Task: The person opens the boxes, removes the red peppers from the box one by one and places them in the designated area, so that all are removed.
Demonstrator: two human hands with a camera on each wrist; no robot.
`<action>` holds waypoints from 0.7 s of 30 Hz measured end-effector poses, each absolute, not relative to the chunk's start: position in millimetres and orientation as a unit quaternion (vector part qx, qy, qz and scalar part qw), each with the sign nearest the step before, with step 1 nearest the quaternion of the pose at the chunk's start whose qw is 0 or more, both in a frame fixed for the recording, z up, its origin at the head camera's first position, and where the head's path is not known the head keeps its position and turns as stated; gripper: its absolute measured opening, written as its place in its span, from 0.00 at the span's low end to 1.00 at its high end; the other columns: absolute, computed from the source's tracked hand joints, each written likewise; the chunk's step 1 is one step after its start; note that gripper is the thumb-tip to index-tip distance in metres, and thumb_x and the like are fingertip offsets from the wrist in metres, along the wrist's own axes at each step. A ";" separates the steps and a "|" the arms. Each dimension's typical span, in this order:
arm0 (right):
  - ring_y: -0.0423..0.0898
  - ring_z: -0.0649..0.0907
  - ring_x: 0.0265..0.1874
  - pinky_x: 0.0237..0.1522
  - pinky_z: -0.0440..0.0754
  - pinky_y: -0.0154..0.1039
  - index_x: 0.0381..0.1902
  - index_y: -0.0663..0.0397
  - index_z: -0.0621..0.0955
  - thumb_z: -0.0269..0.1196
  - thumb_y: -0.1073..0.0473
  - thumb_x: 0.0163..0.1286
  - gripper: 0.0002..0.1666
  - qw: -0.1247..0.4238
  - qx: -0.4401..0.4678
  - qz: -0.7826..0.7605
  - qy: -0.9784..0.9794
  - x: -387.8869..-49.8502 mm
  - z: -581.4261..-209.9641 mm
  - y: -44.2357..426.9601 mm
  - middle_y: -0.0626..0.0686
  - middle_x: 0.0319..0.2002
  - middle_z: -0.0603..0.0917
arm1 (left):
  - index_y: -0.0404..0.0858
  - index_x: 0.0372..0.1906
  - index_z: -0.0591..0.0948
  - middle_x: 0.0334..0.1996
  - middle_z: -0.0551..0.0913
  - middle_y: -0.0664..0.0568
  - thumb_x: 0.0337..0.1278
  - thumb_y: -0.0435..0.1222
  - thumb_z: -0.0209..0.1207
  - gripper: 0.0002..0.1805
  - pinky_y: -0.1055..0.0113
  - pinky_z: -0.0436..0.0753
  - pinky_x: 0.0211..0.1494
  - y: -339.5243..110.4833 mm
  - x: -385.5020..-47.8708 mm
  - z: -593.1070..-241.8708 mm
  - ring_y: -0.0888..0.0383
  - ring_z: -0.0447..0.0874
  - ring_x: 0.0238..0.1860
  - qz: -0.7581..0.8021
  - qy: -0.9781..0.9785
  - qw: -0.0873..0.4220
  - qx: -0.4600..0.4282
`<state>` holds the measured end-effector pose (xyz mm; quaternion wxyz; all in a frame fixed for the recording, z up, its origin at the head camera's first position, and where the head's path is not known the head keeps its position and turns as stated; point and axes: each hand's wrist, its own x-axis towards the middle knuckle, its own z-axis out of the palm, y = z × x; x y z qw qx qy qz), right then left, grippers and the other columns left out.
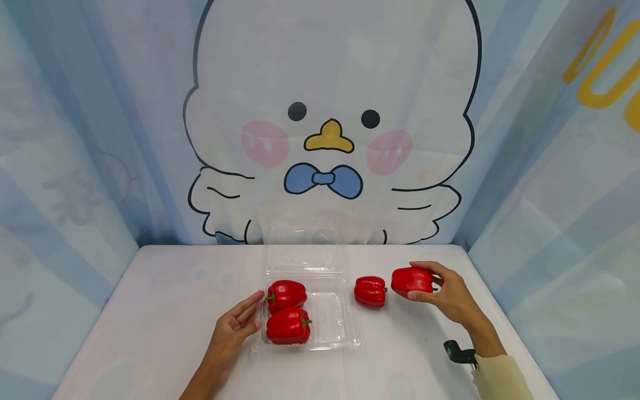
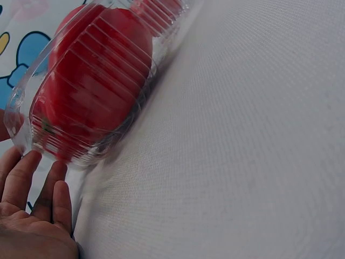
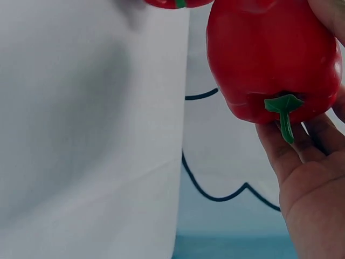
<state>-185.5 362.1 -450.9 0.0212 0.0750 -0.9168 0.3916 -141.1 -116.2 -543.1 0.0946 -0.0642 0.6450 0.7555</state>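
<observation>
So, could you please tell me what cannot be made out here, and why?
Loose red pepper: right wrist view, mostly past the top edge.
Green stem in the clear container: left wrist view, blurred by ribbed plastic.
Right hand: right wrist view, some fingertips behind the held pepper.
Light sleeve: head view, cut off by the bottom edge.

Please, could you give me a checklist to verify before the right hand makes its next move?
1. Right hand grips a red pepper: ok.
2. This pepper is off the table: ok, its shadow lies apart.
3. Clear lid is open: ok.
4. Container has room on its right side: ok.
5. Left hand is at the container's left edge: ok.
6. That hand holds it firmly: cannot tell.
</observation>
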 end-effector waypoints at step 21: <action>0.73 0.73 0.70 0.58 0.91 0.54 0.75 0.55 0.74 0.78 0.57 0.64 0.44 -0.025 0.070 0.410 -0.909 -205.1 -486.9 389.1 0.69 0.73 0.72 | 0.41 0.79 0.71 0.79 0.72 0.51 0.68 0.29 0.67 0.36 0.70 0.76 0.71 -116.4 -142.6 -544.9 0.53 0.66 0.81 0.760 0.641 0.096 -0.057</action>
